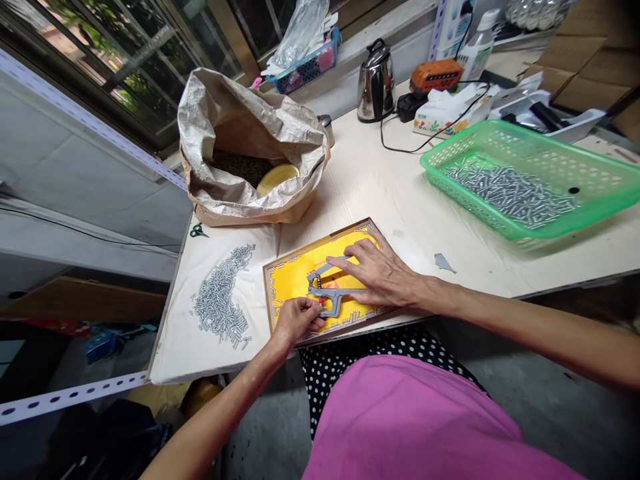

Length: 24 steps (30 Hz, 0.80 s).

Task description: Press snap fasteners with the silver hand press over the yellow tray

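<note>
A shallow wooden tray with a yellow floor (290,275) lies at the table's near edge. On it rests a grey plier-like hand press (327,292). My right hand (380,270) lies over the tool's handles with fingers stretched out along them. My left hand (299,318) is pinched at the tool's jaw, holding something too small to name. Small silvery metal pieces line the tray's edges.
A heap of small silvery metal pieces (220,300) lies left of the tray. A green basket (595,170) holding more of them sits at the right. A crumpled paper sack (250,143) with a yellow bowl (277,177) stands behind. A kettle (375,83), boxes and cables crowd the back.
</note>
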### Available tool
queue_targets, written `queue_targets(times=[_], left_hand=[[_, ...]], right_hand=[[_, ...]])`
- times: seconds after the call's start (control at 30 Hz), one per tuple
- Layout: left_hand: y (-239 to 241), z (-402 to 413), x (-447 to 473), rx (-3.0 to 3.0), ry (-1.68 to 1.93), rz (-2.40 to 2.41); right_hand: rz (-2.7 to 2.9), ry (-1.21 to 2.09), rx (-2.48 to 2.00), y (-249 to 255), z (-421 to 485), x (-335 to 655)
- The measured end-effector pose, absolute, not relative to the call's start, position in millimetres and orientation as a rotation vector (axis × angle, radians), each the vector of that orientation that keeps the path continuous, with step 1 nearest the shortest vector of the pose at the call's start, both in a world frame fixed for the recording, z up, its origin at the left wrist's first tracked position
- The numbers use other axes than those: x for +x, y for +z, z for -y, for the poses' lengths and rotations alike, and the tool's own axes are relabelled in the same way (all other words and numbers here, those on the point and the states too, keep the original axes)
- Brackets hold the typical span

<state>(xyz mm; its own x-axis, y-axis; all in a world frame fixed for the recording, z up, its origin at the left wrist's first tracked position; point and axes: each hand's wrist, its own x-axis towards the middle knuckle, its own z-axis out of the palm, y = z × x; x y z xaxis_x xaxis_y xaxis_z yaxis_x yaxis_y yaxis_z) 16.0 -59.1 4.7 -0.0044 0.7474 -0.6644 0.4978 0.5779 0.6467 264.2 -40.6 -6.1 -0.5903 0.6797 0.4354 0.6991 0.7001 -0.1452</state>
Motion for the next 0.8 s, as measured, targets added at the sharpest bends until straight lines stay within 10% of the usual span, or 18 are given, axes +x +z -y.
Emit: queue_targets(times=[0.8], left_hand=[[5.5, 67.8, 7.8, 1.757, 0.417, -1.692]], right_hand=[[2.505, 0.02, -1.403, -37.2, 4.7, 266.2]])
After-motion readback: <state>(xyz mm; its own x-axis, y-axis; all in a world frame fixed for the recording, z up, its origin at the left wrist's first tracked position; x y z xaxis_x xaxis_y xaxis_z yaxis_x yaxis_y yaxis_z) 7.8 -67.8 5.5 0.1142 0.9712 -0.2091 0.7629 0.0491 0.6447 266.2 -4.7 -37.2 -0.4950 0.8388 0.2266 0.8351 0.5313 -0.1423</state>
